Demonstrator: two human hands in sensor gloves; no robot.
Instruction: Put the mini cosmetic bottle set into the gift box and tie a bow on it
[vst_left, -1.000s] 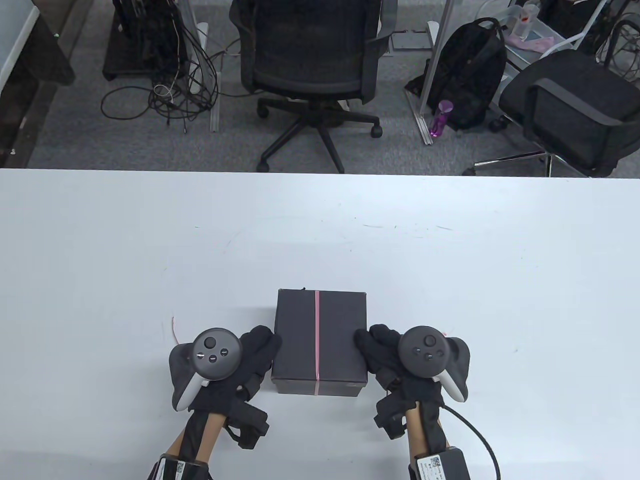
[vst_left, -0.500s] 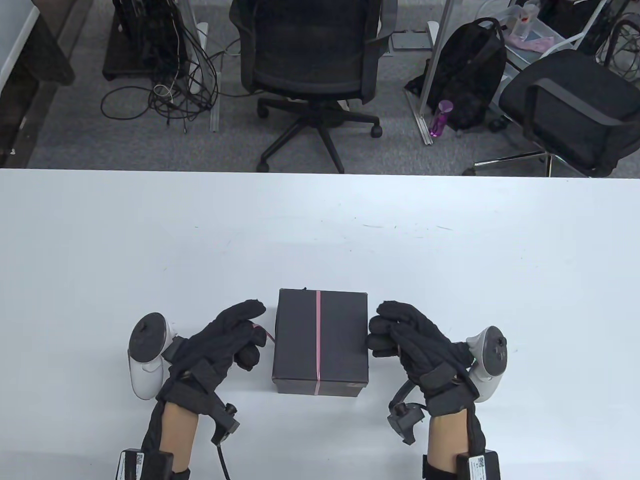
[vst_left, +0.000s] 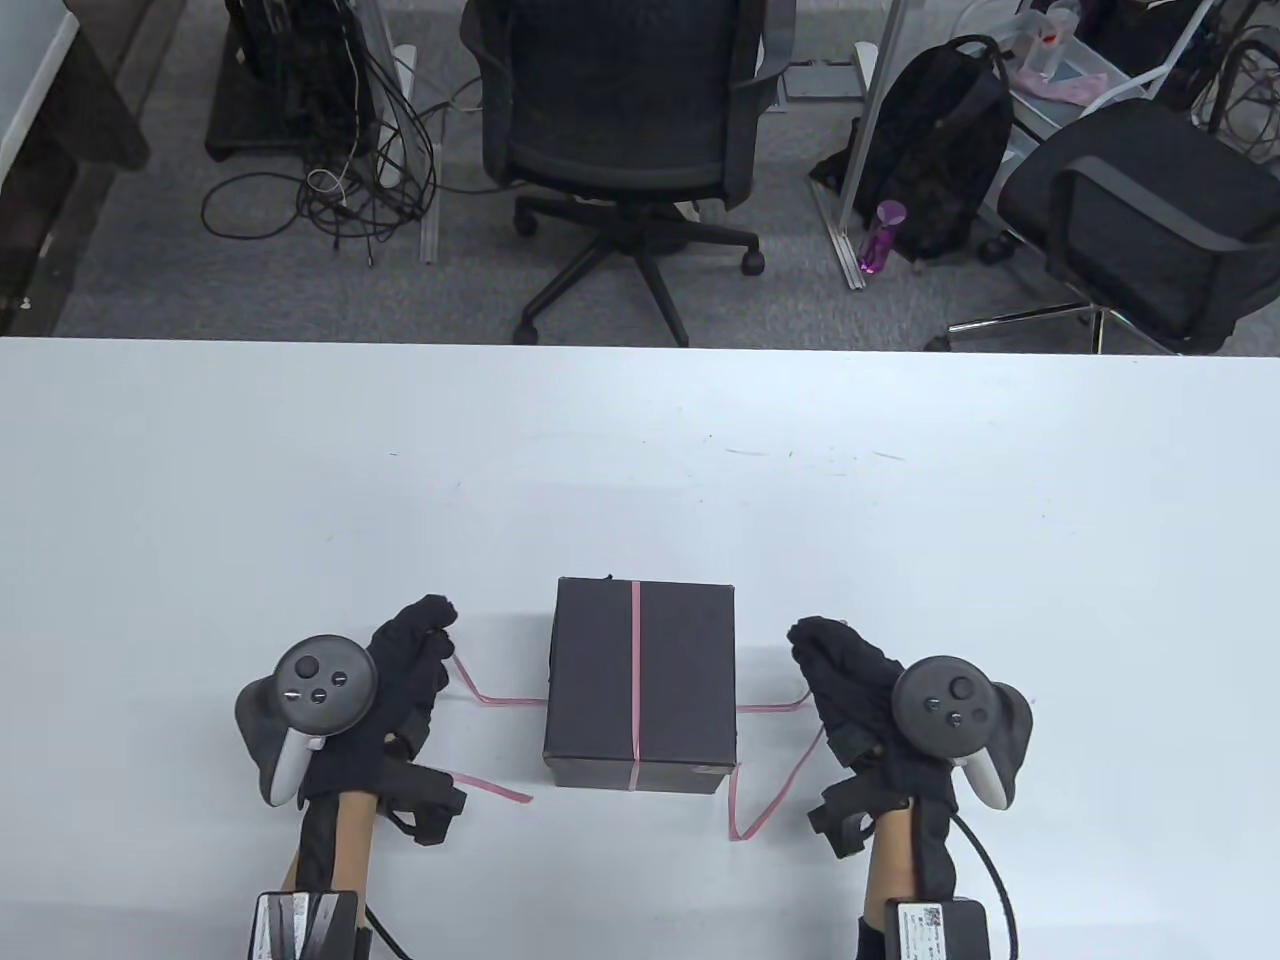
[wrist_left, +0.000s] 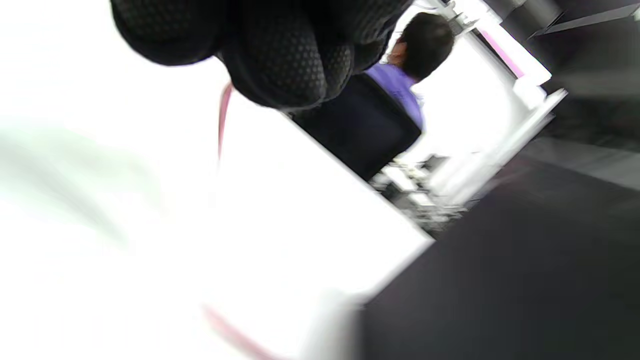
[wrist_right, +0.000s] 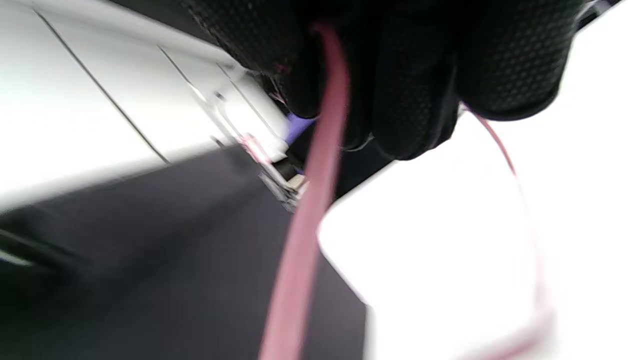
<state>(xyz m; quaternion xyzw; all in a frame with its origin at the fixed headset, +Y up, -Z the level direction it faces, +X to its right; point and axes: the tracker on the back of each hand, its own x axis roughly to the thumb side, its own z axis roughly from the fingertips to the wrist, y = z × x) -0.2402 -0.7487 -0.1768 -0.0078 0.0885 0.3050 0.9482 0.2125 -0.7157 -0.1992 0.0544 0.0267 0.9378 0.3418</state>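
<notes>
A closed black gift box stands near the table's front edge, with a pink ribbon running over its lid front to back. The ribbon's two ends come out from under the box at either side. My left hand is left of the box and pinches the left ribbon end; in the left wrist view the ribbon hangs from curled fingers. My right hand is right of the box and grips the right ribbon end, which also shows in the right wrist view. No bottles are in view.
The white table stretches wide behind and beside the box. Beyond its far edge are office chairs, a black backpack and floor cables. A person in a purple top shows in the left wrist view.
Both hands have drawn away from the box sides, outward, each pulling a ribbon end out across the table. The trackers have turned back on top of the hands.
</notes>
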